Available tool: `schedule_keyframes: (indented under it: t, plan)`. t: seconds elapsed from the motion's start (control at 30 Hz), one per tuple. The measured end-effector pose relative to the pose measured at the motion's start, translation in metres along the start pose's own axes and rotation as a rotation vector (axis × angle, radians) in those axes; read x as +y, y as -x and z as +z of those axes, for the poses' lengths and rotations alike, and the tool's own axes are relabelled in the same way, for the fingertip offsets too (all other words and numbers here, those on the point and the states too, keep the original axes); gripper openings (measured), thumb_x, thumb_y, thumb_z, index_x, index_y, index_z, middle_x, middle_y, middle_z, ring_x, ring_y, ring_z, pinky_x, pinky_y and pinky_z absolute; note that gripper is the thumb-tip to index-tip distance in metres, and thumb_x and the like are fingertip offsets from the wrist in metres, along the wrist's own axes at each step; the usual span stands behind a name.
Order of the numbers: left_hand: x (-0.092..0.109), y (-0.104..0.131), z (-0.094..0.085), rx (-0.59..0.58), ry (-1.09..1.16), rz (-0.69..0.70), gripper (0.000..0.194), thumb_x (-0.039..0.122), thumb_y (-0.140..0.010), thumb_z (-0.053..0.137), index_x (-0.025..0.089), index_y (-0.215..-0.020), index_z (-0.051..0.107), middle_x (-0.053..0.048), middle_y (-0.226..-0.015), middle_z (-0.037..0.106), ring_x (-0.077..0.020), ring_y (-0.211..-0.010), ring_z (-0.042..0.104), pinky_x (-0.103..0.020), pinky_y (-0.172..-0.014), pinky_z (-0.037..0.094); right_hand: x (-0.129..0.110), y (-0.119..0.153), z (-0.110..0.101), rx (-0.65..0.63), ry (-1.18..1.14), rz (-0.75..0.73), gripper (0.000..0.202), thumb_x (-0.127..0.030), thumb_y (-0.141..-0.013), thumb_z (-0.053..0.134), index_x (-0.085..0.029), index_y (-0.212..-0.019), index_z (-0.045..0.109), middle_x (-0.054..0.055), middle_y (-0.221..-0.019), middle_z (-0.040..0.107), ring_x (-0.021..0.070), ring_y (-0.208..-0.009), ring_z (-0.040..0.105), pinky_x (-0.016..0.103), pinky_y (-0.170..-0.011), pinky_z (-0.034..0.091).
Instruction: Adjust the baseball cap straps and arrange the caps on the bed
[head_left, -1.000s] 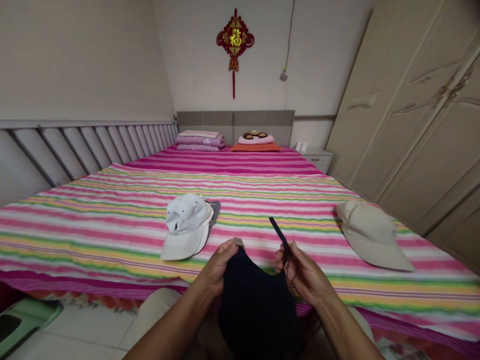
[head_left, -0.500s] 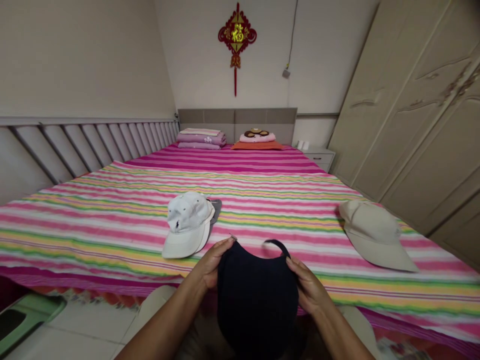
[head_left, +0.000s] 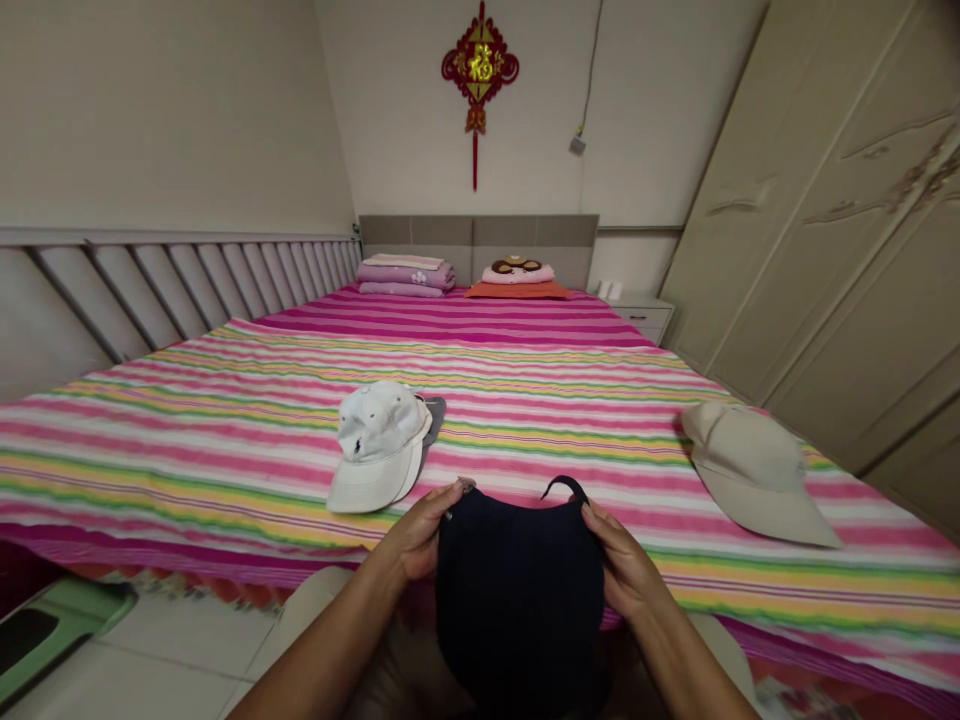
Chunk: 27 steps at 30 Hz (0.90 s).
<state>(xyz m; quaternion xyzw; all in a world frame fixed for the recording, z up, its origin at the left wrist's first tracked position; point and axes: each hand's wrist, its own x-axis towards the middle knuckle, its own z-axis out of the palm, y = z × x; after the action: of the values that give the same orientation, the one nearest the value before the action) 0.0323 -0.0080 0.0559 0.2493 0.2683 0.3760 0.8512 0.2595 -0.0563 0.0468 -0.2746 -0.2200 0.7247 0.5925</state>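
A dark navy cap (head_left: pixel 521 600) hangs over my lap at the bed's near edge, its back opening turned away from me. My left hand (head_left: pixel 422 530) is closed on the cap's left rear edge, by a small metal buckle. On the other side my right hand (head_left: pixel 619 560) pinches the right rear edge, where a loose strap (head_left: pixel 566 485) curls up. Ahead and to the left lies a stack of caps, a pale white one (head_left: pixel 379 435) on top and a grey brim (head_left: pixel 435 418) showing behind. A beige cap (head_left: pixel 754 470) rests on the bed to the right.
The bed has a striped sheet (head_left: pixel 517 400). Folded bedding (head_left: pixel 405 277) and a pink and orange pile (head_left: pixel 517 280) lie by the headboard (head_left: pixel 532 235). A rail (head_left: pixel 187 240) runs along the left, a wardrobe (head_left: pixel 810 220) stands right, and a green stool (head_left: pixel 82 620) is at lower left.
The hands have drawn slightly apart, so the cap's back edge looks straighter. The strap's free end has shifted a little to the right. Both hands still hold the cap.
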Motion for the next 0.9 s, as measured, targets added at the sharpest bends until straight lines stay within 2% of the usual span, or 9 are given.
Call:
schedule_keyframes:
  t: [0.07, 0.17, 0.27, 0.43, 0.53, 0.63, 0.7, 0.8, 0.9]
  plan:
    - [0.005, 0.001, -0.005, -0.056, 0.032, 0.029, 0.015, 0.018, -0.073, 0.056, 0.013, -0.087, 0.06, -0.004, -0.075, 0.065, -0.013, -0.069, 0.061, -0.024, -0.071, 0.044, -0.001, -0.002, 0.001, 0.019, -0.011, -0.005, 0.017, -0.015, -0.06, 0.072, -0.017, -0.077, 0.066, 0.002, -0.069, 0.07, 0.0127, -0.062, 0.064, 0.021, -0.061, 0.049]
    - [0.011, 0.001, -0.014, -0.185, 0.047, 0.142, 0.042, 0.008, -0.064, 0.057, 0.011, -0.107, 0.054, -0.008, -0.095, 0.064, -0.0152, -0.083, 0.06, -0.025, -0.08, 0.042, -0.003, -0.005, 0.003, 0.062, -0.03, -0.02, 0.013, -0.016, -0.061, 0.071, -0.016, -0.074, 0.067, 0.002, -0.069, 0.07, 0.0141, -0.063, 0.065, 0.023, -0.065, 0.05]
    - [0.005, -0.001, -0.025, -0.261, 0.062, 0.198, 0.055, 0.009, -0.061, 0.058, 0.015, -0.115, 0.049, -0.009, -0.106, 0.061, -0.019, -0.092, 0.058, -0.03, -0.086, 0.039, -0.003, -0.012, 0.003, 0.115, -0.093, -0.001, 0.007, -0.017, -0.065, 0.069, -0.016, -0.071, 0.067, 0.002, -0.071, 0.071, 0.0152, -0.067, 0.065, 0.025, -0.072, 0.049]
    - [-0.032, -0.001, -0.043, -0.2, 0.01, 0.006, 0.038, 0.011, -0.071, 0.05, 0.009, -0.109, 0.056, -0.011, -0.101, 0.063, -0.0195, -0.092, 0.058, -0.03, -0.087, 0.037, -0.001, -0.021, 0.003, 0.204, -0.24, 0.101, 0.01, -0.021, -0.074, 0.059, -0.016, -0.075, 0.068, 0.004, -0.071, 0.071, 0.015, -0.066, 0.066, 0.027, -0.073, 0.051]
    - [-0.054, 0.003, -0.054, -0.105, 0.019, -0.047, 0.028, 0.016, -0.075, 0.049, 0.01, -0.1, 0.061, -0.009, -0.093, 0.066, -0.0177, -0.084, 0.06, -0.028, -0.081, 0.04, -0.003, -0.023, 0.009, 0.219, -0.291, 0.096, 0.012, -0.021, -0.077, 0.056, -0.018, -0.076, 0.068, 0.002, -0.07, 0.071, 0.0139, -0.066, 0.065, 0.026, -0.072, 0.051]
    - [-0.075, 0.008, -0.068, -0.054, 0.053, -0.109, 0.029, 0.028, -0.078, 0.049, 0.013, -0.099, 0.062, -0.008, -0.093, 0.066, -0.0181, -0.082, 0.06, -0.03, -0.076, 0.042, -0.008, -0.025, 0.016, 0.231, -0.309, 0.08, 0.019, -0.024, -0.08, 0.051, -0.018, -0.074, 0.068, 0.002, -0.068, 0.071, 0.0139, -0.066, 0.065, 0.027, -0.074, 0.051]
    - [-0.091, 0.012, -0.076, -0.094, 0.083, -0.136, 0.033, 0.034, -0.077, 0.051, 0.015, -0.102, 0.06, -0.009, -0.098, 0.065, -0.0196, -0.086, 0.059, -0.032, -0.075, 0.042, -0.013, -0.029, 0.016, 0.241, -0.318, 0.056, 0.025, -0.026, -0.083, 0.046, -0.018, -0.075, 0.068, 0.002, -0.069, 0.071, 0.0136, -0.068, 0.065, 0.027, -0.076, 0.05]
    - [-0.113, 0.015, -0.078, -0.147, 0.144, -0.089, 0.025, 0.023, -0.071, 0.059, 0.017, -0.095, 0.063, -0.008, -0.096, 0.065, -0.0199, -0.09, 0.059, -0.031, -0.079, 0.042, -0.02, -0.038, 0.007, 0.251, -0.279, -0.047, 0.021, -0.027, -0.082, 0.048, -0.021, -0.08, 0.067, 0.001, -0.074, 0.071, 0.0135, -0.074, 0.064, 0.027, -0.081, 0.047]
    - [-0.118, 0.014, -0.071, -0.06, 0.23, 0.04, 0.021, 0.015, -0.07, 0.058, 0.017, -0.09, 0.066, -0.007, -0.095, 0.067, -0.0194, -0.092, 0.059, -0.031, -0.088, 0.039, -0.021, -0.047, -0.01, 0.28, -0.216, -0.131, 0.015, -0.028, -0.079, 0.052, -0.023, -0.079, 0.066, -0.001, -0.072, 0.071, 0.0139, -0.076, 0.064, 0.028, -0.08, 0.048]
